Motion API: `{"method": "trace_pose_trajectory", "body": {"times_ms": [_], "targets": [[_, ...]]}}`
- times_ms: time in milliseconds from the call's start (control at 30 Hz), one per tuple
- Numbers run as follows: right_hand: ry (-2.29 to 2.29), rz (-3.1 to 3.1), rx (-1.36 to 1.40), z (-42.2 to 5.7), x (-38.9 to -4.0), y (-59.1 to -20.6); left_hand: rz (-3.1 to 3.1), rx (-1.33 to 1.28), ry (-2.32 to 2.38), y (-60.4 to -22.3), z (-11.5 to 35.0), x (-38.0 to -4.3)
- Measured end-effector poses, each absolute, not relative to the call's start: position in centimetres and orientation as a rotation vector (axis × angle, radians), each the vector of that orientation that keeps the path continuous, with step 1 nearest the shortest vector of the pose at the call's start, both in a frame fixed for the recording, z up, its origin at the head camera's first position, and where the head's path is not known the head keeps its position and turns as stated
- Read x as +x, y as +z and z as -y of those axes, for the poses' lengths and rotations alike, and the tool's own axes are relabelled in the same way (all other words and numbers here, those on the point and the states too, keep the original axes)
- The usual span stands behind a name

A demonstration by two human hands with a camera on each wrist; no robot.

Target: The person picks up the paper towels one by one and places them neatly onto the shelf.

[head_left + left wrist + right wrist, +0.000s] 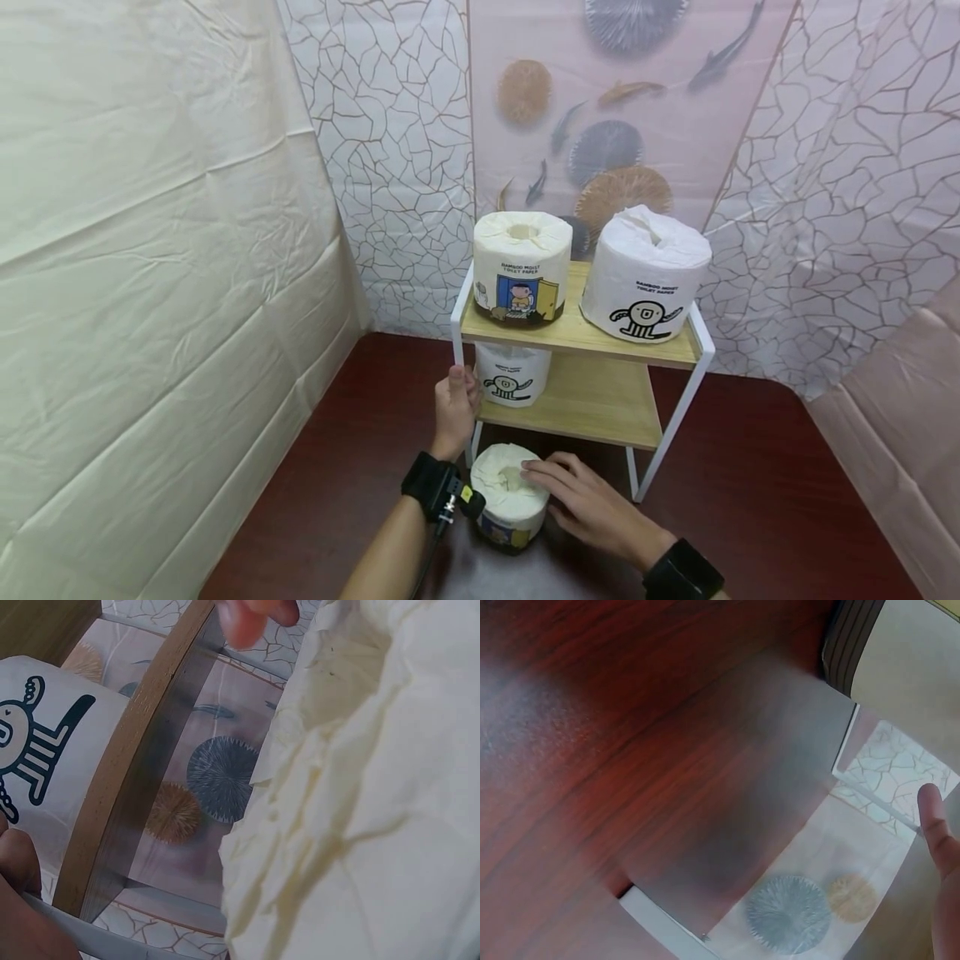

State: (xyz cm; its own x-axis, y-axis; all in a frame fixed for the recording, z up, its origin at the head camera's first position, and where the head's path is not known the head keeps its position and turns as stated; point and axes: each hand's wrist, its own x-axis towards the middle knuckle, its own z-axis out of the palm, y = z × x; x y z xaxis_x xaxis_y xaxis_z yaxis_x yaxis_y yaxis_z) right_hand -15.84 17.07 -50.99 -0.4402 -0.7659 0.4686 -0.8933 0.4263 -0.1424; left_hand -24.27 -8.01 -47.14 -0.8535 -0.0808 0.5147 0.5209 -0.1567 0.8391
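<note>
My left hand [456,408] grips the left white post of a small two-tier shelf [573,421], its thumb lying along the metal. In front of the shelf, a wrapped toilet roll [517,506] with a cream top stands low down. My right hand [592,507] is at that roll's right side, fingers extended over its top edge. In the right wrist view my thumb [934,825] is apart from the roll [911,682]. Close to the camera in the left wrist view, the cream roll [390,810] fills the right side, and fingertips [244,622] show above.
On the upper board stand a cream toilet roll [521,271] and a white toilet roll [648,275]. Another white roll [513,375] sits at the left of the lower board. Below is a dark red table [750,467]; cloth walls [172,250] enclose it.
</note>
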Motion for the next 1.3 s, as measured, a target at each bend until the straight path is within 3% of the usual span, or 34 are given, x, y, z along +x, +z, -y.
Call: {"method": "trace_pose_trajectory", "body": {"times_ms": [800, 1300], "targets": [[0.423, 2.341, 1.519, -16.6, -16.7, -50.7, 1.727, -0.492, -2.029, -47.4, 7.9, -24.4], [0.296, 2.383, 1.417, -16.5, -16.5, -49.9, 1.730, -0.469, -2.046, -47.6, 7.8, -24.3]]}}
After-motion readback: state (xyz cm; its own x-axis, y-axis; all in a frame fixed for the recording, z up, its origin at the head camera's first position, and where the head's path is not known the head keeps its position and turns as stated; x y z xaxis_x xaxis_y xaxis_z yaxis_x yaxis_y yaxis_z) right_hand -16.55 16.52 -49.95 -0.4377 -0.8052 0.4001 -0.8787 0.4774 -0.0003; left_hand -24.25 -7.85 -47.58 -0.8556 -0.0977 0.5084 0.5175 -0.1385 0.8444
